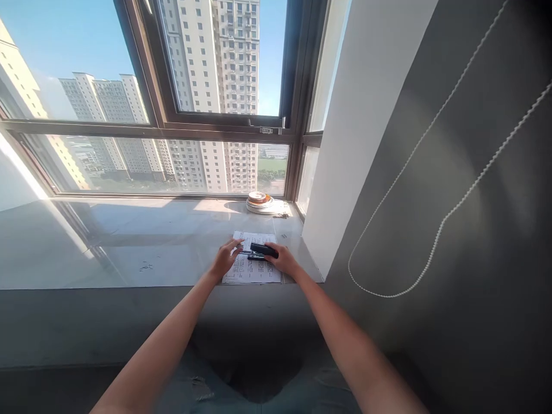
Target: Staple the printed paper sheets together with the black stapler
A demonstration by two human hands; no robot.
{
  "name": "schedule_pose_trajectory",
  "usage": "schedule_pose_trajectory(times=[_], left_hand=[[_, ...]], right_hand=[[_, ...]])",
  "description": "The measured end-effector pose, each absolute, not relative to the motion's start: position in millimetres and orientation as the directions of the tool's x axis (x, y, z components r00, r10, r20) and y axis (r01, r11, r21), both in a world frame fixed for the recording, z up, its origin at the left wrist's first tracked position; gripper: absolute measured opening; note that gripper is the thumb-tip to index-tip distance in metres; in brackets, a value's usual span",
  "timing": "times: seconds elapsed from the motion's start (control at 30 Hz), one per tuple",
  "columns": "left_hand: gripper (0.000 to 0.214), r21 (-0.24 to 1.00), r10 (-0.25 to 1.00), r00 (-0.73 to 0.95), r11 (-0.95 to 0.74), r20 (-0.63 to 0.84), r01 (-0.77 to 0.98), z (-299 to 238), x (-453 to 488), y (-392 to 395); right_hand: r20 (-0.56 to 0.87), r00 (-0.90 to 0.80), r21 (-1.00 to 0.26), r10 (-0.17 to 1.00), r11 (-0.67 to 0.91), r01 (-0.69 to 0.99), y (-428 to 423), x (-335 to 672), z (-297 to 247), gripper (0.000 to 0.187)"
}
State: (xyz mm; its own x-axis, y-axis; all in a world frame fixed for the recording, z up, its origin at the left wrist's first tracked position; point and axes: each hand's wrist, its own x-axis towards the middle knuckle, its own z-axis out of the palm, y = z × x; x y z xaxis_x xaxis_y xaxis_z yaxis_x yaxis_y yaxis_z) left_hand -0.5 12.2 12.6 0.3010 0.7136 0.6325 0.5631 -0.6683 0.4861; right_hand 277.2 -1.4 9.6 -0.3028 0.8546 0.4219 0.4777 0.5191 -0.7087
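A printed sheet of paper (252, 270) lies flat on the grey window sill (142, 247), near its front edge. On the paper rests a black stapler (263, 251). My right hand (284, 261) is closed around the stapler's right end. My left hand (225, 259) lies on the paper's left side, fingers stretched toward the stapler's front end and touching it or nearly so.
A stack of small round plates or lids (260, 202) sits at the sill's back right corner by the window frame (297, 144). A white pillar (357, 132) and a dark wall with a hanging bead chain (431, 253) close the right side.
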Motion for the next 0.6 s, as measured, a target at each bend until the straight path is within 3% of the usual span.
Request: schedule_pose_trajectory(times=[0.23, 0.6], left_hand=[[0.021, 0.451, 0.710, 0.466, -0.700, 0.528, 0.554, 17.9, 3.3, 6.6], [0.022, 0.521, 0.738, 0.489, -0.674, 0.464, 0.523, 23.1, 2.6, 3.3]], right_hand=[[0.458, -0.351, -0.699, 0.817, 0.575, 0.425, -5.1, 276.9, 15.9, 0.046], [0.461, -0.352, -0.690, 0.815, 0.578, 0.435, -3.2, 277.9, 11.7, 0.050]])
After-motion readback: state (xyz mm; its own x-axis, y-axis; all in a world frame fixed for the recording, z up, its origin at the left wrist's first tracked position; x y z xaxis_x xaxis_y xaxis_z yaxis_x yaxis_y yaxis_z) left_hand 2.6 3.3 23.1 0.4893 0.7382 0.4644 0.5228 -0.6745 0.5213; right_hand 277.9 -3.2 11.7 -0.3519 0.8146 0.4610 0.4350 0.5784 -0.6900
